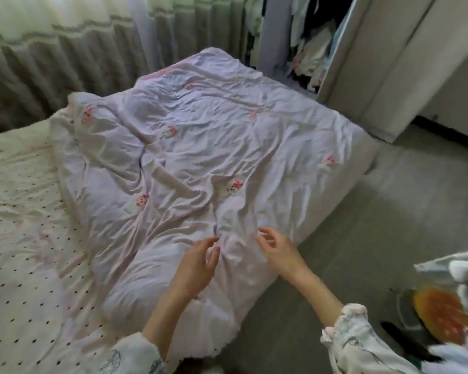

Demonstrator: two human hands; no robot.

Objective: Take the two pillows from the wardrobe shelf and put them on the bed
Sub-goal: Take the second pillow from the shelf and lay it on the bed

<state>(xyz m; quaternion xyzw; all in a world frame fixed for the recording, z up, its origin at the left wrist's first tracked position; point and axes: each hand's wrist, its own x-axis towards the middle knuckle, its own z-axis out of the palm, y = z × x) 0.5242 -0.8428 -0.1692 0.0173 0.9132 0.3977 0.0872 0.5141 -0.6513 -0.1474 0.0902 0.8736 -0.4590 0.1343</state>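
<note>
Both hands hovered over the near edge of a rumpled lilac quilt (200,147) on the bed (16,211). The left hand (197,263) and right hand (277,248) had fingers loosely spread, gripping nothing. The open wardrobe (311,49) stood at far right; pillows could not be told apart there.

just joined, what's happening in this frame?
A person stands at the bed, both hands open and empty above the crumpled lilac duvet: left hand, right hand. No pillow is visible on the bed. The wardrobe stands open beyond the bed's far corner, clothes inside, so fetching the pillows looks not yet done.
</note>
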